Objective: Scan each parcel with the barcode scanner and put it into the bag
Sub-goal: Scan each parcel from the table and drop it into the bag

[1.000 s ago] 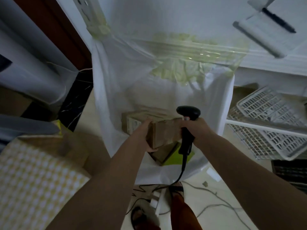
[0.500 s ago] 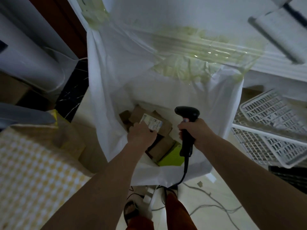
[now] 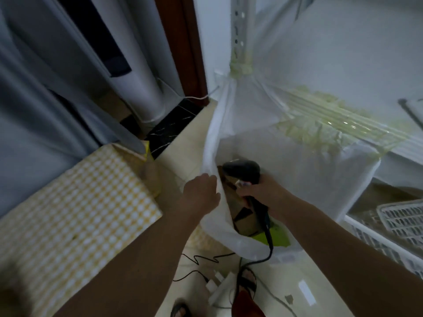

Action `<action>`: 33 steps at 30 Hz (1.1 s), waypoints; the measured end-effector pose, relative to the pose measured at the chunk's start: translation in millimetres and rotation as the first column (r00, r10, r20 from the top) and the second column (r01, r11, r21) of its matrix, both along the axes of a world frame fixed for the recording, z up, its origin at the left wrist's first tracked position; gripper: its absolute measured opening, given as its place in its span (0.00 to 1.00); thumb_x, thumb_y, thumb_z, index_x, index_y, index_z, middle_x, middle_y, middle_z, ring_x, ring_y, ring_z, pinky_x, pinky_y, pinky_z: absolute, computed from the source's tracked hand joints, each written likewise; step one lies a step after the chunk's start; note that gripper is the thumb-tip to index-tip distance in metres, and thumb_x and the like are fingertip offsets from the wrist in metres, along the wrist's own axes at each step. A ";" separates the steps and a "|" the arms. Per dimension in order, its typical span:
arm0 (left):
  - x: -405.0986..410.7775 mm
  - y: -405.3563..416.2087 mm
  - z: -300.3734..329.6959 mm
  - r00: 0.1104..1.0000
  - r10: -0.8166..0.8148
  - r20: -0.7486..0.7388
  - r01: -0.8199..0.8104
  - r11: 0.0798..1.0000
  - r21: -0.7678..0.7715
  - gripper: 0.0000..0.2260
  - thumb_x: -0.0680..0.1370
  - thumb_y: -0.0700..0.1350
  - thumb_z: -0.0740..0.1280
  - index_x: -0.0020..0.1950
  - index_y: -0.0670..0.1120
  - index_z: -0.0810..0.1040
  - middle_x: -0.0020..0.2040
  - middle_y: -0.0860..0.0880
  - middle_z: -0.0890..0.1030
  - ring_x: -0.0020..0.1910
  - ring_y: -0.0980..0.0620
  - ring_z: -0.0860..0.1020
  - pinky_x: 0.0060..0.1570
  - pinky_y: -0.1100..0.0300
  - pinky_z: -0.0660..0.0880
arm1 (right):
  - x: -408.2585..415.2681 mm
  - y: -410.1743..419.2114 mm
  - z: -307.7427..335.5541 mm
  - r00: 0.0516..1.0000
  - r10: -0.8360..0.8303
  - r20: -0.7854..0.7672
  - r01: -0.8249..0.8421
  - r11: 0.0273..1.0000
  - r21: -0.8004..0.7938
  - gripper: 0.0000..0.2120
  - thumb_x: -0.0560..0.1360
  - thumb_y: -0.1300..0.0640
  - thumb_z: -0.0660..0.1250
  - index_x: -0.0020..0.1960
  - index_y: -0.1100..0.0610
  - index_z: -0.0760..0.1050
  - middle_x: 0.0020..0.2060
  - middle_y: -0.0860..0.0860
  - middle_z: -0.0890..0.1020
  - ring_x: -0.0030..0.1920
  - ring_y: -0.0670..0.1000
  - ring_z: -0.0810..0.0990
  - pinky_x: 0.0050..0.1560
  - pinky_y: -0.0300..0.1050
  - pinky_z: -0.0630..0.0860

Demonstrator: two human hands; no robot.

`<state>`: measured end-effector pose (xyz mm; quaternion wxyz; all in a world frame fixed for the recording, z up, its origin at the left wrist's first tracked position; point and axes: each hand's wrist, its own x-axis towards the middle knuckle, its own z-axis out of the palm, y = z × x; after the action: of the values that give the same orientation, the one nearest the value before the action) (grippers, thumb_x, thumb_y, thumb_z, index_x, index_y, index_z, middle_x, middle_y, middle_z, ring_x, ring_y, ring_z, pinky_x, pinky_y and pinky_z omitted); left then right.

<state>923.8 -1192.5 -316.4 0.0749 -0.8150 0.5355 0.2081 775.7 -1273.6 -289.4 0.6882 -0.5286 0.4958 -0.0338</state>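
Dropped into the white bag (image 3: 297, 170), the brown parcels (image 3: 243, 216) are lying inside; I'm pulling my empty left hand (image 3: 201, 193) out, fingers relaxed, while my right hand (image 3: 258, 191) is gripping the barcode scanner (image 3: 242, 171), ready to scan.

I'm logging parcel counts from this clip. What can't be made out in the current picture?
- Parcels in the bag, head view: the bag's near rim, the scanner and the right hand cover most; no count possible.
- Parcel labels: too blurred to read.
- Left hand fingertips: at the bag's edge, but blur hides whether they grip it.
- Scanner cable end: lost among floor wires.
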 end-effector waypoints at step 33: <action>-3.5 776.5 119.6 0.220 0.968 0.122 -0.973 0.226 -0.041 0.22 0.79 0.54 0.62 0.71 0.46 0.69 0.68 0.45 0.72 0.66 0.45 0.72 0.60 0.55 0.70 | 183.8 628.2 100.5 0.470 0.880 -0.067 -0.864 0.443 -0.241 0.09 0.71 0.70 0.69 0.50 0.65 0.78 0.38 0.60 0.78 0.38 0.55 0.77 0.43 0.47 0.72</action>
<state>920.2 -416.1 -196.8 -0.0203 -0.9801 -0.0977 0.1714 959.5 -645.4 -188.9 0.5541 -0.7857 0.1219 0.2467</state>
